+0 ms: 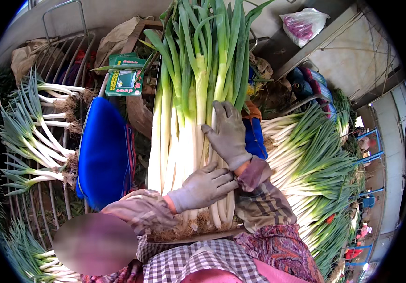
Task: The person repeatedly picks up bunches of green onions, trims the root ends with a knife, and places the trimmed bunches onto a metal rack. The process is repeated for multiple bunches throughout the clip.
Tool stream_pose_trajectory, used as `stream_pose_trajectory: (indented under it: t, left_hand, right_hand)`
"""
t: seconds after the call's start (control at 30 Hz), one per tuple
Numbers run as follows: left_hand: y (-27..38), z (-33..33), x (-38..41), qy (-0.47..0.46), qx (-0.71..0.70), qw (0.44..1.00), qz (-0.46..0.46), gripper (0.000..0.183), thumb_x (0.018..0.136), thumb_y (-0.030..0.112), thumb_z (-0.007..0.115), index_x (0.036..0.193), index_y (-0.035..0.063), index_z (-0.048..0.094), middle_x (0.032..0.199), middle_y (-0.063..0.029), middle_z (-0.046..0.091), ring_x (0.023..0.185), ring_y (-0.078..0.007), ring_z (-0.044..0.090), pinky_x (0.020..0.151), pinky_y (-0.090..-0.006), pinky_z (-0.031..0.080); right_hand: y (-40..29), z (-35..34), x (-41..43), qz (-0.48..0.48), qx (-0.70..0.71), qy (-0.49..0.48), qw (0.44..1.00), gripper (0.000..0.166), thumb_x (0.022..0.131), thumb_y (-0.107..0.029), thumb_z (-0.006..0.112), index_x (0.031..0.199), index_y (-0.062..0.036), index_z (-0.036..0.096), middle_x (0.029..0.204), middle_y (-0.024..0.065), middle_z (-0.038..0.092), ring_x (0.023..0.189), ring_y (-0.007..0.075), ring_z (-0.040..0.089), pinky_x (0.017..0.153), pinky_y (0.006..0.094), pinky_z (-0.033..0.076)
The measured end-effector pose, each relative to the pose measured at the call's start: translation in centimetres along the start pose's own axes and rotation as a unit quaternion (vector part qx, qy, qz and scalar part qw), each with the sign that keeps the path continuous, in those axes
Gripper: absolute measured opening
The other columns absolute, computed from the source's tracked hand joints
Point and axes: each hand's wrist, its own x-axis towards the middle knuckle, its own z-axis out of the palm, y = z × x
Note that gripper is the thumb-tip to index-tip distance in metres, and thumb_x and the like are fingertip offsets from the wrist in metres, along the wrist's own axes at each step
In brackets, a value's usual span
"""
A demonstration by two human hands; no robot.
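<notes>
A thick bundle of long green onions [185,148] lies before me, white stalks toward me and green leaves [220,46] pointing away. Their roots [192,224] rest by the near edge of a shallow tray [220,233]. My left hand [203,187], in a grey work glove, lies across the lower stalks with its fingers pointing right. Higher up at the bundle's right side, my gloved right hand [227,136] rests on the stalks, thumb spread to the left. Neither hand visibly encloses a stalk, though the undersides of the fingers are hidden.
Left, loose green onions [47,141] lie on a metal rack [42,201], beside blue cloth [104,152]. Printed green cards [125,76] sit beyond it. A large onion pile [305,169] spreads along the right. A plastic bag [303,26] is at upper right; people appear far right.
</notes>
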Motion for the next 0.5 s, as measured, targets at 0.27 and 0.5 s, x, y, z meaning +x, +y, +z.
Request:
stream_pose_trajectory:
  t: [0.27,0.5]
  left_hand:
    - [0.5,3.6,0.2,-0.075,0.101,0.991,-0.042,0.016,0.077,0.015,0.054,0.086,0.0055,0.063,0.099,-0.0089,0.060,0.102,-0.0240,0.056,0.102,-0.0351,0.039]
    - [0.3,3.2,-0.2,-0.095,0.108,0.988,-0.047,0.013,0.074,0.016,0.058,0.081,0.0077,0.065,0.101,-0.0065,0.063,0.100,-0.0207,0.058,0.096,-0.0364,0.042]
  right_hand:
    - [0.7,-0.7,5.2,0.052,-0.192,0.006,0.980,0.046,0.074,-0.021,0.063,0.118,-0.0078,0.061,0.134,0.0235,0.047,0.126,0.0387,0.045,0.103,0.0460,0.039]
    - [0.9,-2.1,4.8,-0.035,-0.235,-0.057,0.970,0.033,0.078,-0.019,0.061,0.108,-0.0047,0.062,0.110,0.0185,0.060,0.101,0.0352,0.060,0.078,0.0454,0.051]
